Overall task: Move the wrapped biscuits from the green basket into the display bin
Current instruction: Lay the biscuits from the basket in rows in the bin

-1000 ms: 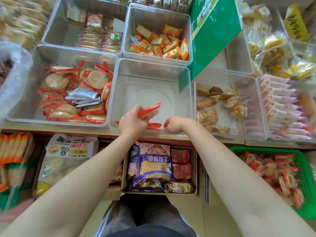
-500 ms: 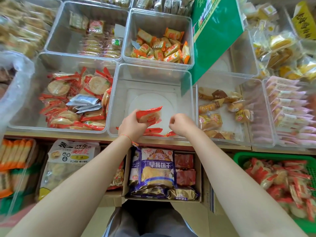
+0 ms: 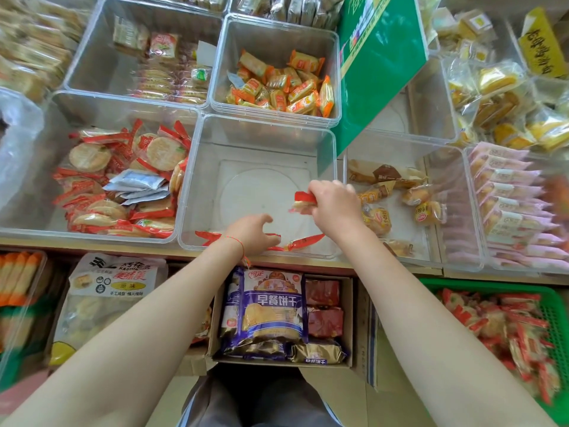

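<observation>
Both hands inside clear display bin point(image 3: 261, 143), centre of frame. Right hand point(image 3: 334, 208) raised, fingers curled round red-wrapped biscuit point(image 3: 303, 201), held above bin floor. Left hand point(image 3: 252, 232) low at bin's near edge, fingers loosely spread over few red packets point(image 3: 304, 241) lying along front wall; whether it holds one, cannot tell. Green basket point(image 3: 551, 306) lower right of frame, heaped with same red packets.

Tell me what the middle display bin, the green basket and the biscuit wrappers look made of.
Display bin: clear, glossy rigid plastic, seemingly; the shelf shows through its walls.
Green basket: apparently moulded plastic, with a mesh of small holes.
Biscuit wrapper in the right hand: thin shiny film, probably plastic, red ends and a clear middle showing the biscuit.
</observation>
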### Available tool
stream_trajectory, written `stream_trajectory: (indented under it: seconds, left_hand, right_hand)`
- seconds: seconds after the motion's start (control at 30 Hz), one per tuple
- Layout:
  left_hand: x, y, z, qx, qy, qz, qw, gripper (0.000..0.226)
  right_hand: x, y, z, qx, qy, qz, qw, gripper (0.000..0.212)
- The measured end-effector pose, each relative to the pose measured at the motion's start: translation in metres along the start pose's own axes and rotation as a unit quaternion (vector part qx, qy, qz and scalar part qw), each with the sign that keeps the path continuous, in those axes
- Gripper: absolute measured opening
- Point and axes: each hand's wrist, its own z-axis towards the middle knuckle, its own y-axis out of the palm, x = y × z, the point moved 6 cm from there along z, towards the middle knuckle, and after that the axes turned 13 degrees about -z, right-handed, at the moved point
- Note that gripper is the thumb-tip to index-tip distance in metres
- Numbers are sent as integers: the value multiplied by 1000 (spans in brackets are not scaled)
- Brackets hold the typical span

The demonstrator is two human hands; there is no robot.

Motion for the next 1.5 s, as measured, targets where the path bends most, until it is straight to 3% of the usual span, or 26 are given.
stream_trajectory:
  seconds: [0.1,0.17,0.33,0.5,0.73,0.83,0.97,1.13,1.2,1.33,1.43,1.5]
  left_hand:
    - [2,13,6,-99,-20,51,994,39]
    - [4,17,9,-124,-24,69,990,35]
    - [4,13,7,-68,-10,96,993,32]
    - [7,8,8,-19,19,96,995,39]
    - [9,5,5,52,45,116,991,35]
    - [11,4,4,66,54,120,989,36]
    - [15,0,-2,108,90,97,985,33]
    - [33,-15,-52,276,229,-5,934,30]
    - [47,-12,-77,302,246,-10,921,27]
    - [73,21,-94,182,195,4,964,29]
    - [85,58,-95,22,135,87,987,26]
    - [89,84,-102,-92,89,140,982,29]
  right_hand:
    - [-16,12,-5,-74,-82,-23,994,24]
    - [-26,26,-9,-157,-102,-32,982,29]
    - [-35,66,-14,-348,-78,-14,934,37]
    - [-41,74,-7,-384,-37,64,920,41]
    - [-52,79,-12,-426,-44,43,902,45]
    - [-51,71,-13,-390,-37,57,918,51]
    - [-42,59,-17,-268,1,135,954,34]
    - [-26,21,-50,-56,50,228,971,28]
    - [-17,5,-73,14,90,248,965,25]
    - [5,2,-121,12,156,283,946,24]
    - [28,31,-155,-119,202,313,920,25]
    - [44,50,-180,-197,200,321,904,26]
